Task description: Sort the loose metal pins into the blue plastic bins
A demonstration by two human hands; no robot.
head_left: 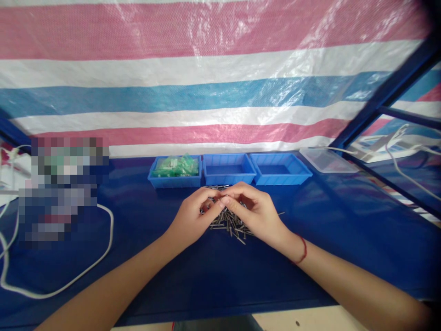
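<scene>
Above a loose pile of thin metal pins (231, 224), which could be screws or nails, my two hands meet at the fingertips. My left hand (195, 214) is closed in a pinch, its thumb and forefinger touching those of the other hand. My right hand (262, 214) pinches in the same way, with a red cord around its wrist. Whatever sits between the fingertips is too small or hidden to make out. Both hands cover part of the pile.
Behind the hands stand three blue bins in a row: the left bin (175, 183) holds green-tinted plastic bags (177, 165), beside the middle bin (229, 177) and right bin (284, 178). A clear plastic lid (329, 161) lies farther right. A white cable (86, 272) loops at left.
</scene>
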